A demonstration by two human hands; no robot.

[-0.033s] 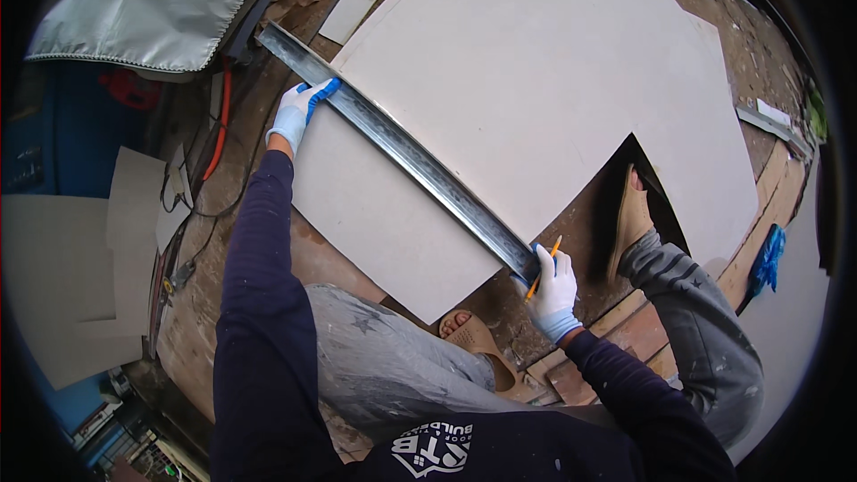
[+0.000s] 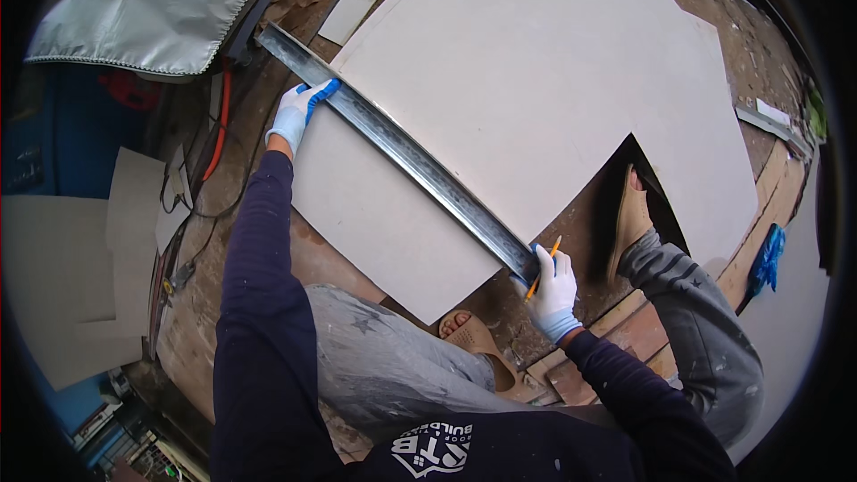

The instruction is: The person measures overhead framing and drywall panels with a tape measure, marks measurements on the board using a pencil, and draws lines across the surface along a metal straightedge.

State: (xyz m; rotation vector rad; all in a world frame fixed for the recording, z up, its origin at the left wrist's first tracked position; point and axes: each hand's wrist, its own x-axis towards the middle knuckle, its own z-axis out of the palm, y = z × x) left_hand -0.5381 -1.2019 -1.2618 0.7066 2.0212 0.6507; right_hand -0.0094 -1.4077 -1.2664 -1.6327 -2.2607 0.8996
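Observation:
A long U-shaped metal channel (image 2: 420, 165) lies slantwise across a large pale board (image 2: 553, 62). My left hand (image 2: 299, 111), in a white and blue glove, grips the channel toward its far left end. At the near right end, my gloved right hand (image 2: 552, 293) holds the channel's tip and has a yellow pencil (image 2: 555, 248) tucked between its fingers. That end juts past the board's edge, beside a notch cut into the board. The right hand's fingertips are partly hidden by the channel.
My sandalled right foot (image 2: 632, 214) stands in the notch, the left sandal (image 2: 478, 339) by the board's near corner. Board offcuts (image 2: 58, 277) and an orange cable (image 2: 221, 125) lie at left. Wooden planks (image 2: 759, 214) and a blue glove (image 2: 768, 259) are at right.

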